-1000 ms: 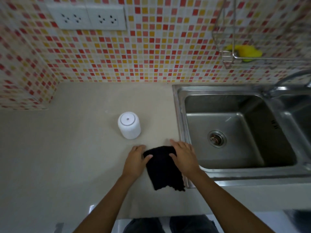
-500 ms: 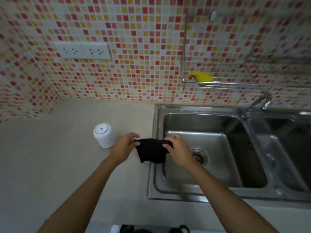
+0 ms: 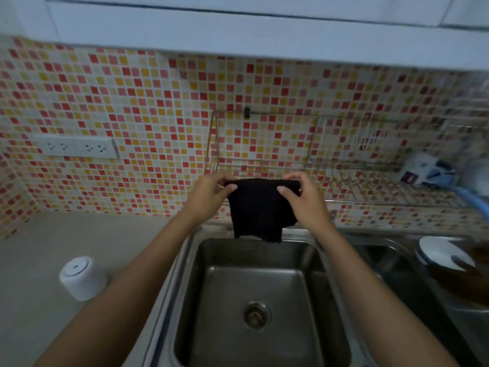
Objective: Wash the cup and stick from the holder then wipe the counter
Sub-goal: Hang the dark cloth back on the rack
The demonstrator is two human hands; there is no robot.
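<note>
I see the worktop [image 3: 31,260] left of the sink [image 3: 264,276], cup [image 3: 82,278] upturned on it. Above the sink's back rim, left hand [image 3: 209,193] and right hand [image 3: 304,197] pinch the cloth [image 3: 258,210] by its top corners.

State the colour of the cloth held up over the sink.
The cloth is plain black, with no pattern; the head view, the only one, shows it clearly.

left arm [image 3: 132,276]: bare, lower-left frame edge to wrist | right arm [image 3: 370,287]: bare, lower-right edge to wrist | left hand [image 3: 209,193], right hand [image 3: 304,198]: bare, thumbnails short
</note>
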